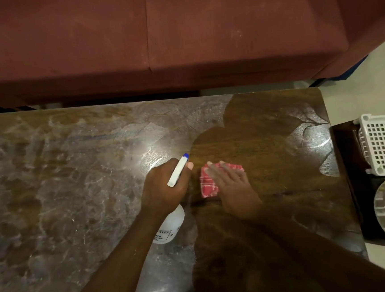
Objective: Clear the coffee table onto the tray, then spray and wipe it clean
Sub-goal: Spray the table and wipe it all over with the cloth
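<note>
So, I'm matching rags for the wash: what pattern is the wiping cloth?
The cloth is pink-red with white check lines; head view.

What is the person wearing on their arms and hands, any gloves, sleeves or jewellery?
Nothing worn shows. The left hand and right hand are bare, with no gloves. No rings can be made out, though the right hand is motion-blurred. The left arm and right arm are uncovered to the picture's edge, with no sleeve, watch or bracelet in view.
</note>
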